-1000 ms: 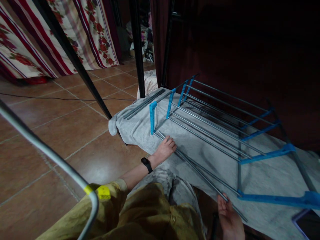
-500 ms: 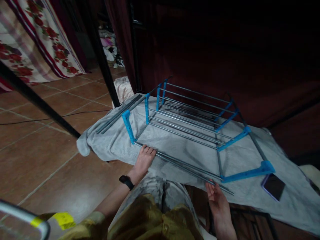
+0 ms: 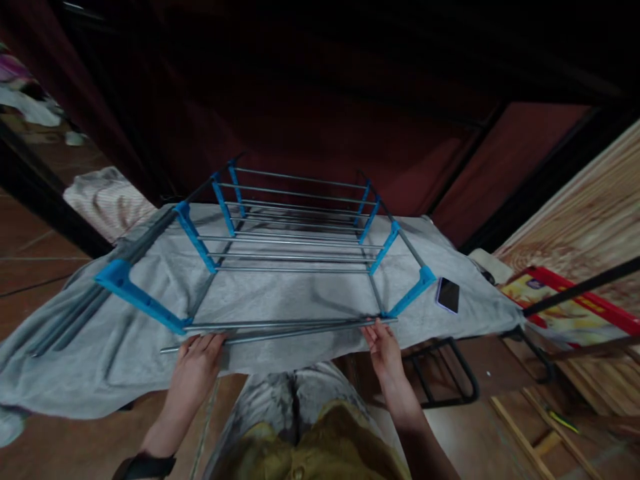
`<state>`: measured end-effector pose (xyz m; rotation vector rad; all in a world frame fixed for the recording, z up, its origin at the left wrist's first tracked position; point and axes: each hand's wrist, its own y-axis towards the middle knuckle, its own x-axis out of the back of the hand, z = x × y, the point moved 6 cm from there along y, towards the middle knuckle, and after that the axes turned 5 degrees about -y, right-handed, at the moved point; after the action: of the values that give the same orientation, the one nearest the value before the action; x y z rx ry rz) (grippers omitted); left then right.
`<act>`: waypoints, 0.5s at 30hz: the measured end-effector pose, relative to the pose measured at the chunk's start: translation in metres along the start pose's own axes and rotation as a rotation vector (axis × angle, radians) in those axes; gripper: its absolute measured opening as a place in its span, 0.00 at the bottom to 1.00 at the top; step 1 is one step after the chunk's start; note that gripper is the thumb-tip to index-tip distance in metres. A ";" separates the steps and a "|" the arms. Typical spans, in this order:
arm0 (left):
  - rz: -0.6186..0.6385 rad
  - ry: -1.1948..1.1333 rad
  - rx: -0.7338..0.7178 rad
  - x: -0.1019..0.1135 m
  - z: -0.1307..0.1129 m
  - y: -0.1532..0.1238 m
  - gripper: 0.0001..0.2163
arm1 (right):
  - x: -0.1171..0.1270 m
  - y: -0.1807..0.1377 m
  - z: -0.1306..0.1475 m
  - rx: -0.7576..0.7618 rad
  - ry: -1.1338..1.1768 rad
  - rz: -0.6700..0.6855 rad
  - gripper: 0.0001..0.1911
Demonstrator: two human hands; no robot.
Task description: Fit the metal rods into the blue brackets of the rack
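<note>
Metal rod (image 3: 280,335), hands (image 3: 197,359) half-closed around it, grey blanket (image 3: 280,293) beneath, dark red backdrop (image 3: 300,137)

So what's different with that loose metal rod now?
The loose metal rod turned: its left end swung toward the person, its right end in toward the blue-bracketed rack. The left hand and right hand still hold it. The rack and phone stayed put.

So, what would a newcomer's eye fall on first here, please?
Probably the grey metal rack with bright blue plastic brackets, central on the grey cloth. Next, the long thin metal rod along the rack's near side, with the left hand and right hand near its ends; then the red-bordered printed panel at far right.
</note>
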<state>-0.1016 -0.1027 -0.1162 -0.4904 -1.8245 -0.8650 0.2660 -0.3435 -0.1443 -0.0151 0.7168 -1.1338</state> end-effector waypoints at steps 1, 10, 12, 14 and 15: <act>-0.011 -0.008 0.014 0.000 0.004 -0.001 0.16 | -0.003 -0.001 0.002 0.001 0.004 0.003 0.18; -0.082 -0.003 0.093 0.000 0.030 -0.006 0.15 | -0.023 0.002 0.021 0.072 -0.026 0.042 0.18; -0.100 0.019 0.119 0.003 0.030 -0.005 0.16 | -0.025 0.006 0.024 0.095 -0.036 0.044 0.17; -0.136 0.068 0.175 0.008 0.031 -0.006 0.17 | -0.028 0.010 0.027 0.105 -0.043 0.053 0.17; -0.159 0.100 0.208 0.010 0.033 -0.007 0.18 | -0.029 0.012 0.028 0.107 -0.044 0.055 0.17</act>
<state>-0.1307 -0.0830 -0.1163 -0.1696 -1.8542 -0.7801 0.2844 -0.3231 -0.1117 0.0698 0.6134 -1.1145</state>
